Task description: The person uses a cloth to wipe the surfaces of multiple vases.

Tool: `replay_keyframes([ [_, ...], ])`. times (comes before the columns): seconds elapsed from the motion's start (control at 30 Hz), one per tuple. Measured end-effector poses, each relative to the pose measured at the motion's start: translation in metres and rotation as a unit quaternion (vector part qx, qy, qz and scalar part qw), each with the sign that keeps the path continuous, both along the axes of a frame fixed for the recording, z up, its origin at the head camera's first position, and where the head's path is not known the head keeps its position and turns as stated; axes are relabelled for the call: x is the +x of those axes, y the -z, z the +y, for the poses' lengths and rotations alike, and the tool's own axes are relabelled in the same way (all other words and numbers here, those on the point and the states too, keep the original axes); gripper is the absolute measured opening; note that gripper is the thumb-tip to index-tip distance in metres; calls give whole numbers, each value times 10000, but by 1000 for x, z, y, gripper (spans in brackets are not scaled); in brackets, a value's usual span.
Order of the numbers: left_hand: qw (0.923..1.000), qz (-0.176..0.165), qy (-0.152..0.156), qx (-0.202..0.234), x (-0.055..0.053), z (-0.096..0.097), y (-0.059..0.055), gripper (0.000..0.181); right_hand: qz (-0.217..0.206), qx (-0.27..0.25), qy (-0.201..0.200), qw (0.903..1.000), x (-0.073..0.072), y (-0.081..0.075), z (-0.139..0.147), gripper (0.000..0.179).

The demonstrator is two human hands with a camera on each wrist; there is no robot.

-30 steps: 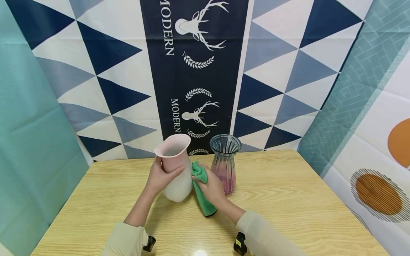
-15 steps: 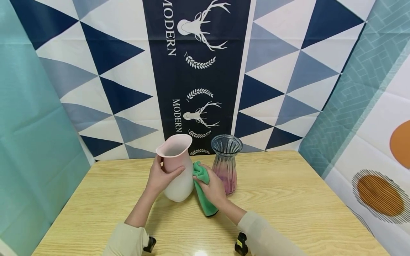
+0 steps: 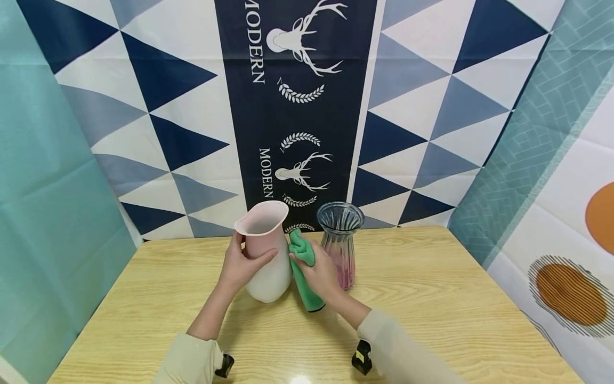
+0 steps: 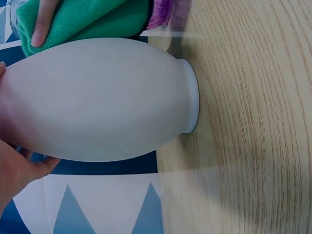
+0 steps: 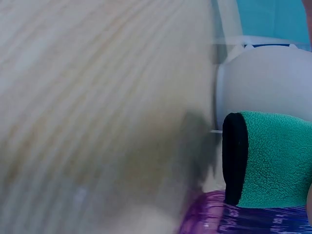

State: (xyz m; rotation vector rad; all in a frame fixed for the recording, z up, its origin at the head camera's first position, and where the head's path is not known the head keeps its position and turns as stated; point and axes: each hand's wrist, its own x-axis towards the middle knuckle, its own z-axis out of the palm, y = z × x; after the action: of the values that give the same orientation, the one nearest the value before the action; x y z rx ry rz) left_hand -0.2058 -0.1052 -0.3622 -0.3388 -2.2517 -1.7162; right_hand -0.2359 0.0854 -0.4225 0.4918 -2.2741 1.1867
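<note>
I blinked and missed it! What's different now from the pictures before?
The right hand moved a little upward in the head view, carrying the green cloth up beside the pink-and-white vase. Nothing was grabbed or let go. The left hand still holds that vase, and the ribbed glass vase stayed put.

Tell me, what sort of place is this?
Probably a little indoor booth, though I can't be sure. A wood-grain table has a creased, triangle-patterned sheet behind it and a plain teal sheet along the left.
</note>
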Motion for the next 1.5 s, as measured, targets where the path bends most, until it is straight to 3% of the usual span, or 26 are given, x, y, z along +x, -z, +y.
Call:
replay_keyframes([
  [0.33,10000,-7,-1,-52,0,-1,0,75,625,-96,-166,9979,-7,-29,-3,51],
  [0.6,9998,-66,88,-138,0,-2,-1,73,537,20,-157,9984,-8,-43,-5,52],
  [1.03,9996,-145,217,-137,-2,-3,-2,73,401,120,-355,9985,-8,-44,-6,50],
  [1.3,9997,-77,218,-58,-21,-11,23,76,300,91,-434,9986,-7,-36,-6,50],
  [1.5,9997,-139,178,-28,-21,-12,22,77,201,77,-366,9991,-6,-25,-5,49],
])
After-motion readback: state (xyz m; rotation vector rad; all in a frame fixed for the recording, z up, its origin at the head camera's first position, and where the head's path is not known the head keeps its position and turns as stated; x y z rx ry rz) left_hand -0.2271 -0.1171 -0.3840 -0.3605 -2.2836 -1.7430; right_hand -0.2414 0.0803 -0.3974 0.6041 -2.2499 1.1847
